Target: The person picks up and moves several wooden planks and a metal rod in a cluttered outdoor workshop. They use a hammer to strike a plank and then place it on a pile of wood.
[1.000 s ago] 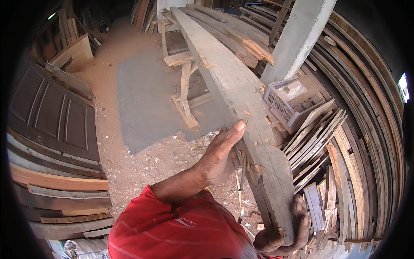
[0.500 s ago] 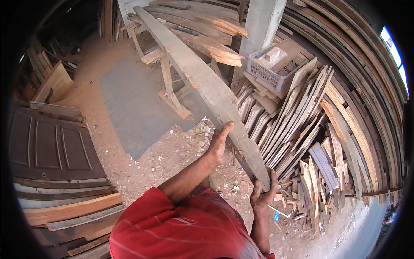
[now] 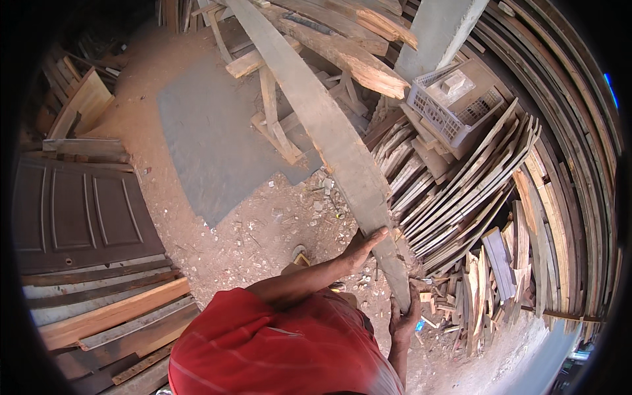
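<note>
A long grey wooden plank (image 3: 322,115) slants from the top of the view down to my body, its near end in both my hands. My left hand (image 3: 363,251) grips its left edge a little above that end, thumb lying over the upper face and fingers hidden beneath. At the near tip, my right hand (image 3: 405,309) is closed round the right edge and the end. Toward its far part the plank passes over a wooden trestle (image 3: 268,99); whether it touches cannot be made out.
Rough split timbers (image 3: 355,59) lie across the far supports beside a concrete post (image 3: 438,36). On the right, a plastic crate (image 3: 441,118) sits above stacked thin boards (image 3: 454,191). A dark panelled door (image 3: 79,214) and piled planks (image 3: 125,309) line the left. A grey sheet (image 3: 210,138) covers some floor.
The plank's near end has come lower, closer to my body, and its broad face shows more. Both hands have moved down with it, still gripping. The view has shifted slightly.
</note>
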The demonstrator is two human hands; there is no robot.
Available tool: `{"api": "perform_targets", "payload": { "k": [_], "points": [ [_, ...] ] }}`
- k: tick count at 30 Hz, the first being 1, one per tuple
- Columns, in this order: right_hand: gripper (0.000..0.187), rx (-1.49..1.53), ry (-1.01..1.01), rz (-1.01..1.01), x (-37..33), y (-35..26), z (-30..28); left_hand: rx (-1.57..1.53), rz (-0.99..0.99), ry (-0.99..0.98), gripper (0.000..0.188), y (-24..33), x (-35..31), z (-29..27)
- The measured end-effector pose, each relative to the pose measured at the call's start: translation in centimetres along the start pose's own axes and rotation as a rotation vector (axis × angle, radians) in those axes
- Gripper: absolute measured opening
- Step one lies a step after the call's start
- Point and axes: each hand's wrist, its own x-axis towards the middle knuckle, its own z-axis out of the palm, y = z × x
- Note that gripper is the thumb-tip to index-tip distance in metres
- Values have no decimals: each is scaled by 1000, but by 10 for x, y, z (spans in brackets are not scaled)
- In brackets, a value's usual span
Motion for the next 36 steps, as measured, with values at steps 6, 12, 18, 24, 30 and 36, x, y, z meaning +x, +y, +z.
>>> {"api": "perform_targets", "payload": {
  "k": [6, 12, 18, 24, 30, 36],
  "points": [
    [67, -138, -145, 216, 26, -9, -3, 28, -40, -48, 50, -9, 18, -12],
    [80, -344, -284, 300, 76, -23, 4, 216, -89, -112, 69, -12, 32, -19],
    [88, -56, -350, 347, 90, -16, 1, 286, -63, -132, 82, -15, 40, -22],
    [92, 32, -496, 293, 101, 7, 1, 338, -21, -171, 83, -42, 54, -38],
    [88, -52, -392, 116, 86, 44, 8, 254, -69, -184, 72, -54, 52, -40],
    [84, -45, -416, 155, 100, 61, 12, 146, -164, -160, 74, -42, 59, -23]
  ]
}}
